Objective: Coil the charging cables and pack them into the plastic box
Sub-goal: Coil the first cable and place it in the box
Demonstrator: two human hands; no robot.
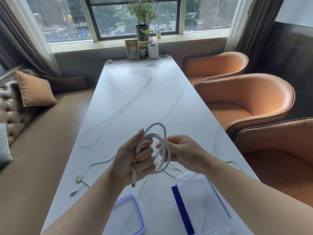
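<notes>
The left hand (135, 158) grips the gathered side of a white charging cable coil (158, 133), fingers curled round the bunched turns. The USB plug (133, 183) hangs free below the fist. The right hand (183, 153) pinches the opposite side of the coil between thumb and fingertips. The coil is held above the marble table (138, 99), standing roughly upright, with about three turns showing.

Key relation: the clear plastic box (199, 197) sits open on the table below and to the right of the coil, under the right forearm, its long axis running away from the person. The right hand is the nearer one. Judgement: the coil must be laid flat before it goes down into the box.

Count:
- Held cable: one.
- Loose white cable (94, 165) on the table: at least one, with a connector block (79, 178) at its left end. Whether the strand at the right belongs to it cannot be told.
- Box: one.
- Blue-rimmed lid (128, 216): one, left of the box.
</notes>
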